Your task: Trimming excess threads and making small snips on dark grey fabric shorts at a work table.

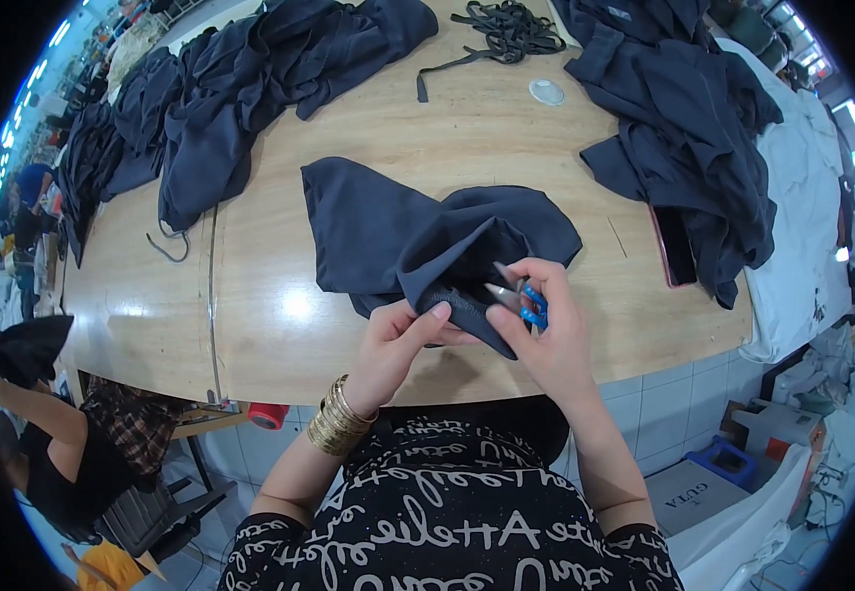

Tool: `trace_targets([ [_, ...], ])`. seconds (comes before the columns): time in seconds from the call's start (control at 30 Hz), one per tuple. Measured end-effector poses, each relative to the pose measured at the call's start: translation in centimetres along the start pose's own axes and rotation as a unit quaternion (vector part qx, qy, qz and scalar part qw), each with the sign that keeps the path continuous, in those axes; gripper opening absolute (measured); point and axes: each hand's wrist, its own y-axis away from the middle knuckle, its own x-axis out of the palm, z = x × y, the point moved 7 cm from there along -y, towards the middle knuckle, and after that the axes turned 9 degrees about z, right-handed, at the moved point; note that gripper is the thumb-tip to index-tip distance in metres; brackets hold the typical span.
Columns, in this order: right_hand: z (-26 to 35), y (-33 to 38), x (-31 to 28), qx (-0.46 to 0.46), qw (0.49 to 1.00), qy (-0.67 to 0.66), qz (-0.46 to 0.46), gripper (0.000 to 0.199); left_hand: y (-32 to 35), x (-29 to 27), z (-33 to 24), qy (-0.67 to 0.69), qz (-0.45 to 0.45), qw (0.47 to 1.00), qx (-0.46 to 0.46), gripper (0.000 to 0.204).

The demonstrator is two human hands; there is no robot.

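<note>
A dark navy garment piece (368, 231) lies bunched on the table in front of me, its near edge lifted. My left hand (398, 340) is closed on that edge, thumb on top and fingers underneath. Just beside the thumb, a rough stitched patch (452, 300) shows on the cloth. In my right hand (546, 330) is a small pair of scissors (536, 305) with blue handles. Their blades stand apart and point left, close over the cloth near the patch. The right thumb also rests by the folded edge.
Dark garments (221, 94) are heaped at the far left, and more (689, 128) lie at the right over a phone (674, 246). Black tape (506, 34) lies tangled at the back near a white disc (547, 92). White cloth (802, 197) hangs off the right edge. Another person (63, 433) works at left.
</note>
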Motion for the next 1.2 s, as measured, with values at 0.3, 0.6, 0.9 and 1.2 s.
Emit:
trace_targets([
  [0.3,-0.8,1.4,0.6,-0.058,0.996,0.072,0.013,0.028,-0.3,0.1,0.0,0.022,0.018,1.0,0.006,0.03],
  [0.6,-0.5,1.1,0.9,-0.076,0.993,0.088,0.003,0.024,-0.3,0.1,0.6,0.03,0.022,0.999,-0.017,0.032],
  [0.9,0.1,1.0,0.9,-0.114,0.986,0.118,-0.005,0.022,-0.3,0.3,0.2,0.038,0.023,0.999,-0.016,0.03],
  [1.2,0.4,1.4,0.4,-0.117,0.985,0.123,-0.027,0.023,-0.2,0.0,0.1,-0.011,0.018,1.0,-0.001,0.029],
])
